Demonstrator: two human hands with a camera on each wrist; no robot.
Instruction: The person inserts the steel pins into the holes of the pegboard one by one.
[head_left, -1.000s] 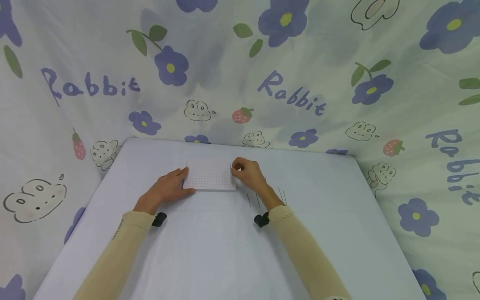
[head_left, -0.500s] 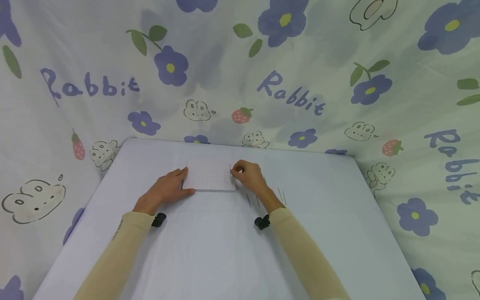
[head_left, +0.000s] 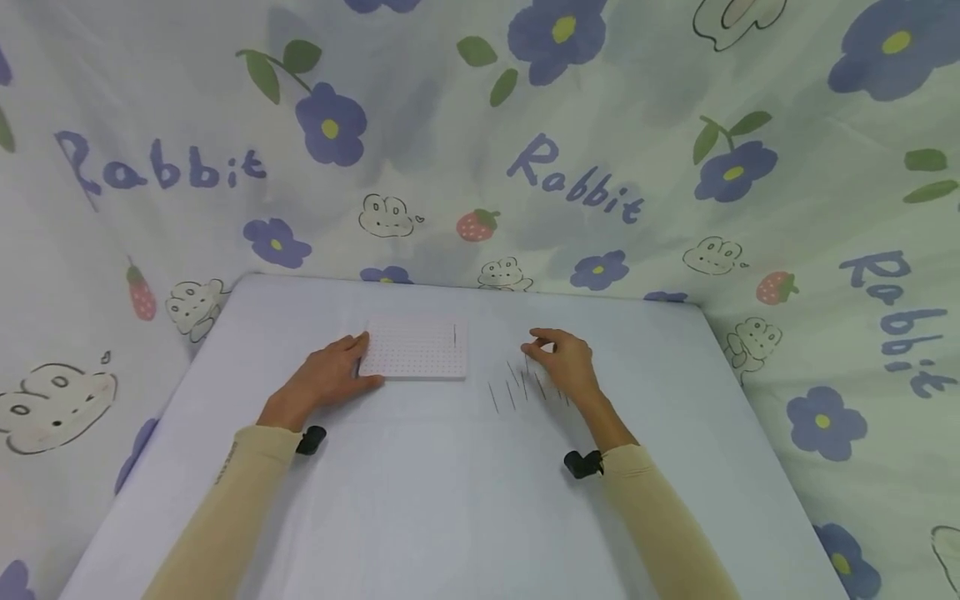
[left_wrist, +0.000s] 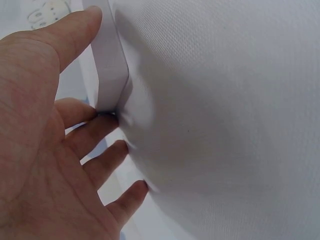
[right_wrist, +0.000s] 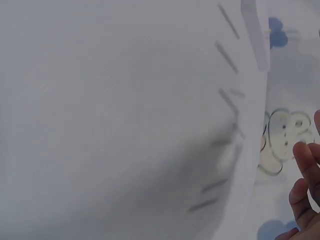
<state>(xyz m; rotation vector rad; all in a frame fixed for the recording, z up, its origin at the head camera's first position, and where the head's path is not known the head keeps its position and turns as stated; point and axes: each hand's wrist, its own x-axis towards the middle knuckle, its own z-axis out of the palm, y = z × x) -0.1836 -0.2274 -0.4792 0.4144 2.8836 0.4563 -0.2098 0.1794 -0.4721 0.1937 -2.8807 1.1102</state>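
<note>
Pegboard (head_left: 415, 351) lies flat on the table (head_left: 420, 483), left hand (head_left: 322, 379) resting open against its left edge; right hand (head_left: 566, 364), fingers loosely curled, hovers over loose pins (head_left: 517, 387) beside it.

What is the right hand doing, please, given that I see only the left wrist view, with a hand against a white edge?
Observer: The right hand hovers over a row of thin loose pins lying on the white table, to the right of the perforated board.
Operator: Thank you. Is it holding one of them?
Observer: Its thumb and forefinger are curled close together, but I cannot tell whether a pin is between them.
Operator: Understood. Is anything standing in the board?
Observer: Yes, one upright pin stands near the board's right edge, on the side away from the left hand.
</note>
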